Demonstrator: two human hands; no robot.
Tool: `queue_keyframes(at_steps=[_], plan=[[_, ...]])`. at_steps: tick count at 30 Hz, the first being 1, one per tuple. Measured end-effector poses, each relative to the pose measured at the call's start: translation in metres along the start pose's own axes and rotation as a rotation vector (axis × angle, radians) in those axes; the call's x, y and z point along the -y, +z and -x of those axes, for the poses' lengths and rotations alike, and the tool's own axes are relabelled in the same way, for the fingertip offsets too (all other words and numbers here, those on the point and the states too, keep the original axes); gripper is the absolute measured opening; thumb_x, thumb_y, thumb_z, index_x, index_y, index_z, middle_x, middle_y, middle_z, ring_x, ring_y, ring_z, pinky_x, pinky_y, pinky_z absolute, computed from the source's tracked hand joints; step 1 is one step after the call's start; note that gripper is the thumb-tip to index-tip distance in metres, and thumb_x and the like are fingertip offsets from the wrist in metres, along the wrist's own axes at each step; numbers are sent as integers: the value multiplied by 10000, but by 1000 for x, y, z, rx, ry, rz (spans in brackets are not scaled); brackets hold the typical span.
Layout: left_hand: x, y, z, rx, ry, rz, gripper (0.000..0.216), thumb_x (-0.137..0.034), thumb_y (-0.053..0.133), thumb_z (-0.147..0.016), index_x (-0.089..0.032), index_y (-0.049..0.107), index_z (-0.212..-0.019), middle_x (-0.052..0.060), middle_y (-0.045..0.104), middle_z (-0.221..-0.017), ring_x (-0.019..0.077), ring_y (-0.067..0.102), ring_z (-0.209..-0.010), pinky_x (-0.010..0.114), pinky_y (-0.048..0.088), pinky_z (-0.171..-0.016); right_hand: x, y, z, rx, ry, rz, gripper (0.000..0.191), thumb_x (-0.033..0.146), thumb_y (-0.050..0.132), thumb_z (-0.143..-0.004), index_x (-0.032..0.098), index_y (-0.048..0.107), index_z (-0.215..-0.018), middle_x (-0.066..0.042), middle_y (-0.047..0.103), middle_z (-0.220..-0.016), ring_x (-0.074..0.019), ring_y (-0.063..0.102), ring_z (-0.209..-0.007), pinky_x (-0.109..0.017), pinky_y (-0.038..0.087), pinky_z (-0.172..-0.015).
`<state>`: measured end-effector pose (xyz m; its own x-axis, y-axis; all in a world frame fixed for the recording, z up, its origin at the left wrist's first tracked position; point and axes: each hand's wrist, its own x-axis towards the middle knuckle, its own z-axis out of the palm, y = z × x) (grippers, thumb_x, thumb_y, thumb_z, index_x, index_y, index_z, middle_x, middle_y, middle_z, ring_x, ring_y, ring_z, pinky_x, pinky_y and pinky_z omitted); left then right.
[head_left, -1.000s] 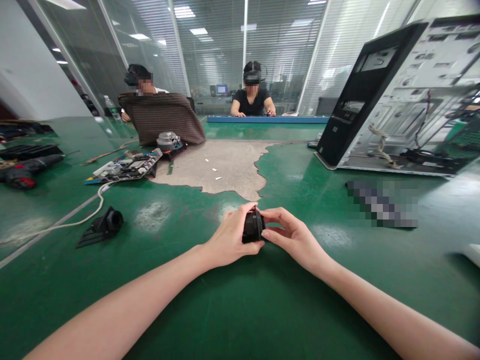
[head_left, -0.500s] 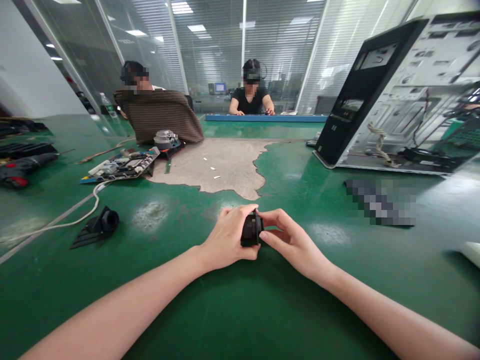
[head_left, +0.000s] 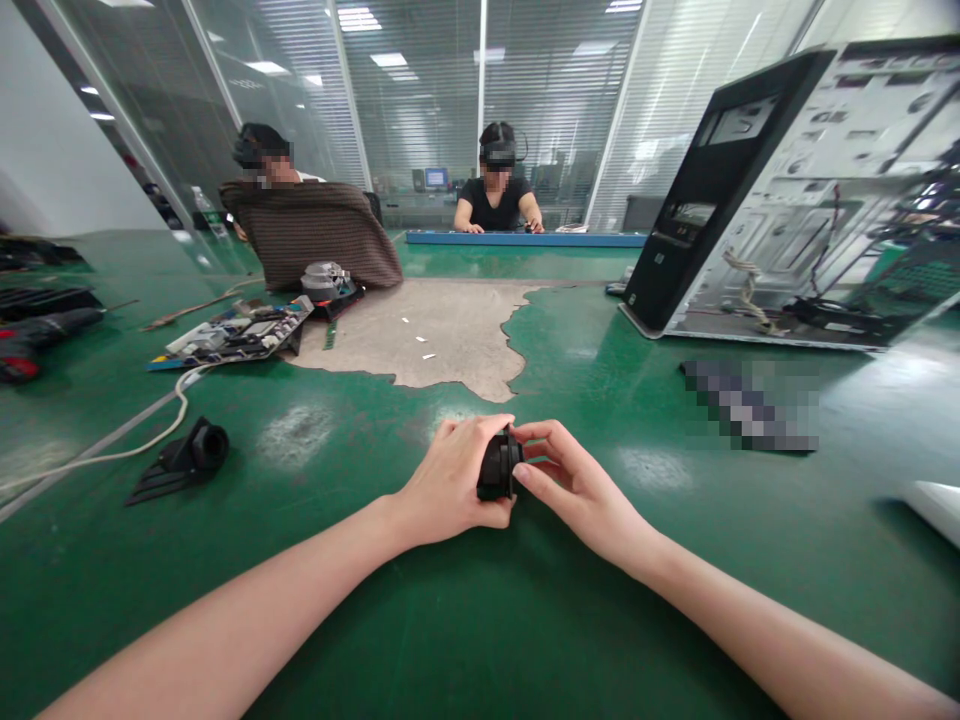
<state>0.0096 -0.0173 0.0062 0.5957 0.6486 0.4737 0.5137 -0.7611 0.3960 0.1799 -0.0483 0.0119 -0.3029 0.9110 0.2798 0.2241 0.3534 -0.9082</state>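
Note:
A small black part with a round rimmed end (head_left: pixel 496 466) is held just above or on the green table; I cannot tell whether it touches the top. My left hand (head_left: pixel 454 475) wraps round its left side, thumb below and fingers above. At its right end, the thumb and fingertips of my right hand (head_left: pixel 574 485) close on the round rim. The part's exact kind is not clear, and much of it is hidden by my left fingers. Farther left lies another black piece with a round opening and a flat pointed base (head_left: pixel 187 458).
An open computer case (head_left: pixel 667 230) stands at the right, a pixelated dark object (head_left: pixel 750 410) before it. A circuit board (head_left: pixel 236 335), a cooler fan (head_left: pixel 328 283) and a white cable (head_left: pixel 180 405) lie left. Two people sit across the green table (head_left: pixel 480 630); a drill (head_left: pixel 37 340) is far left.
The view has shifted slightly, so the surroundings sit a little farther left. Both hands keep their hold on the black part, with hardly any movement.

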Motion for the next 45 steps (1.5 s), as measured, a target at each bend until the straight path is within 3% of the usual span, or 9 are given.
queue_keyframes(at_steps=[5,10,14,19,26,30,35,41,45], plan=[[-2,-2,-1,-12,-56,60,666,-243,584,-625,-206,250,-1200,76,486,-1150,236,494,-998,374,349,-850,0,-1,0,5,-131,81,252,214,516,-802,253,473,-1048,-45,449,-1073,-181,479,-1027,-347,470,-871],[0,-2,-1,-10,-17,15,675,-252,595,-622,-213,249,-1199,74,486,-1158,249,485,-1015,375,345,-840,-1,1,-1,-27,-54,-27,159,261,495,-824,240,482,-982,-26,503,-979,-159,527,-947,-326,479,-841],[2,0,0,-23,15,1,682,-250,596,-619,-204,247,-1202,78,484,-1163,249,481,-1021,379,328,-853,0,1,0,13,24,-28,218,257,472,-837,231,435,-1050,-43,520,-1000,-159,553,-895,-342,490,-808],[0,-1,-1,-26,-46,45,679,-226,592,-602,-203,262,-1195,68,492,-1138,233,500,-972,368,350,-831,-2,0,2,31,-117,71,315,195,516,-797,245,429,-1097,-45,488,-1043,-175,524,-961,-377,469,-866],[2,0,-1,-15,20,-1,674,-246,593,-618,-200,252,-1198,79,487,-1154,243,485,-1017,383,337,-838,-2,2,0,-27,-84,36,142,248,485,-828,241,461,-968,-16,494,-940,-148,549,-880,-326,495,-793],[3,1,0,-25,10,-1,676,-240,590,-616,-201,252,-1201,84,489,-1148,247,487,-1010,390,337,-841,0,1,0,31,-3,52,236,242,449,-845,235,395,-1074,-36,513,-963,-151,563,-835,-338,504,-751],[1,-1,-2,-20,-89,102,685,-214,604,-586,-210,275,-1187,69,492,-1126,233,500,-962,384,358,-830,1,-1,3,90,-111,130,346,178,469,-817,242,364,-1141,-51,478,-1013,-166,531,-921,-376,465,-843],[3,-3,-3,-33,-149,167,728,-254,646,-588,-212,254,-1201,68,487,-1129,222,497,-949,389,356,-838,5,2,4,101,-153,247,43,208,426,-845,207,456,-876,-56,432,-991,-160,480,-907,-328,450,-794],[3,-3,-3,-25,-145,152,734,-264,652,-586,-214,256,-1202,75,486,-1139,232,499,-949,396,356,-838,6,3,5,100,-136,302,103,229,406,-853,197,393,-756,-41,452,-887,-144,468,-783,-307,432,-712]])
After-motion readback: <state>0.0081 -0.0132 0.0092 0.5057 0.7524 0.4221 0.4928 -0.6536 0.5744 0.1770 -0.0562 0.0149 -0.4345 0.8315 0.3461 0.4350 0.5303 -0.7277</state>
